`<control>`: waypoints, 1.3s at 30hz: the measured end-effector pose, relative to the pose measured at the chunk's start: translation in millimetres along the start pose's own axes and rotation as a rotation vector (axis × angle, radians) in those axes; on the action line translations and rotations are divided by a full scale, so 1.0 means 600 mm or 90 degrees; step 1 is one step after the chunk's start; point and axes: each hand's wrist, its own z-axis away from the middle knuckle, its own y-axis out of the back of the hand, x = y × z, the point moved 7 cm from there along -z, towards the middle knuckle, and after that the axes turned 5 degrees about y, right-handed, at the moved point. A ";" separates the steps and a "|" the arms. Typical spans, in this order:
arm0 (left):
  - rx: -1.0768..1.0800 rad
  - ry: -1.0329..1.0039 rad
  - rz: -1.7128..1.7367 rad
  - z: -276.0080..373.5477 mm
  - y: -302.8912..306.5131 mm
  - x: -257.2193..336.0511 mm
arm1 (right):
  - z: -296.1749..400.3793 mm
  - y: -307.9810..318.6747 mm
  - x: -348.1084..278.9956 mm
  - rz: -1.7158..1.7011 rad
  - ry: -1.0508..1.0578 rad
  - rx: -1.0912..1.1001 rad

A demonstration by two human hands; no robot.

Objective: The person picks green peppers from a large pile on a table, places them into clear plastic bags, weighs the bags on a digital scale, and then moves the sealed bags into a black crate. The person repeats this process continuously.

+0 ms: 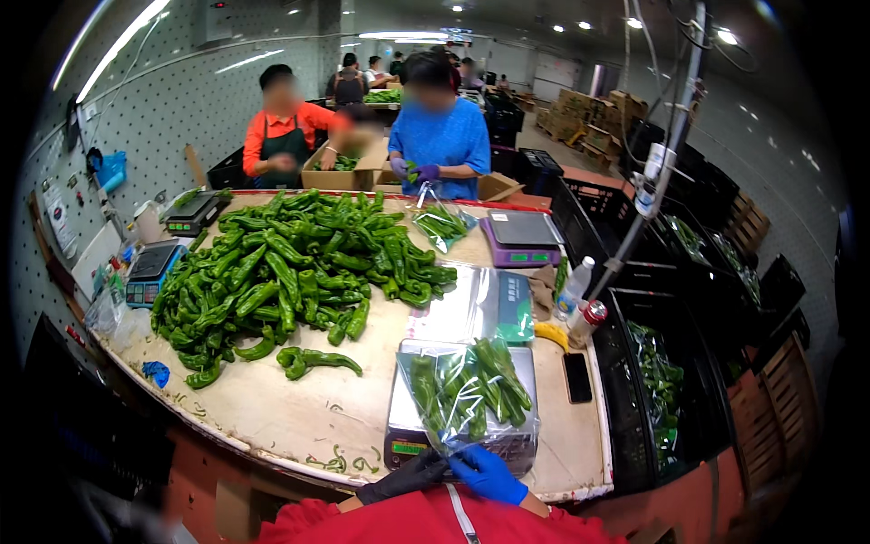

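Observation:
A clear plastic bag of green peppers (469,391) lies on the steel plate of a digital scale (396,418) at the front of the table. My left hand (410,474), in a black glove, pinches the bag's gathered near end. Beside it my right hand (491,472), in a blue glove, has its fingers on that same end. The bag and gloves cover part of the scale's front panel, though its lit display (409,448) shows. Behind the scale lies a stack of flat printed plastic bags (469,306). Left of them spreads a large heap of loose green peppers (292,265).
On the table's right are a phone (578,378), a yellow banana-like fruit (552,334), a plastic bottle (576,284) and a purple scale (522,238). A metal pole (646,197) rises beside black crates (629,381). Two co-workers (438,136) (289,136) stand across the table.

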 end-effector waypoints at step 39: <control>0.328 0.060 0.056 0.135 -0.004 -0.090 | 0.148 0.230 0.198 0.075 -0.218 0.324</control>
